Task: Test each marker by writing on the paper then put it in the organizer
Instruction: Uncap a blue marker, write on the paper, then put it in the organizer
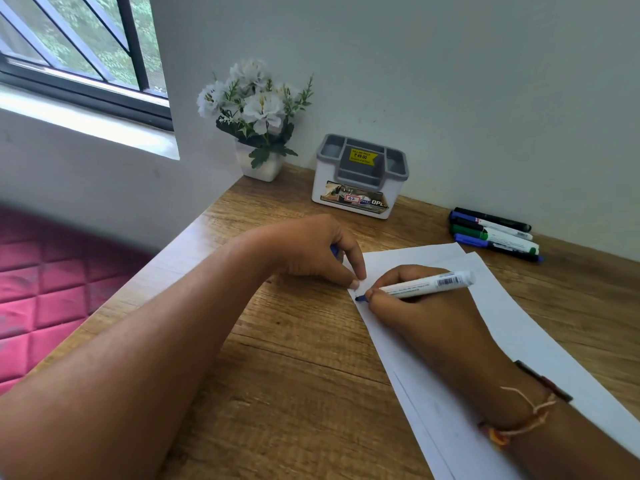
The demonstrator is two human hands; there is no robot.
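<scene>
Your right hand (408, 306) grips the marker (426, 284) in curled fingers, with the tip on the left edge of the paper (502, 323) and the barrel lying rightward across the sheet. Your left hand (311, 251), just beside the tip, pins the paper's corner and curls round a blue cap (334, 251). The organizer (360, 178) stands beyond the paper's far edge, straight ahead and nearer your left hand.
</scene>
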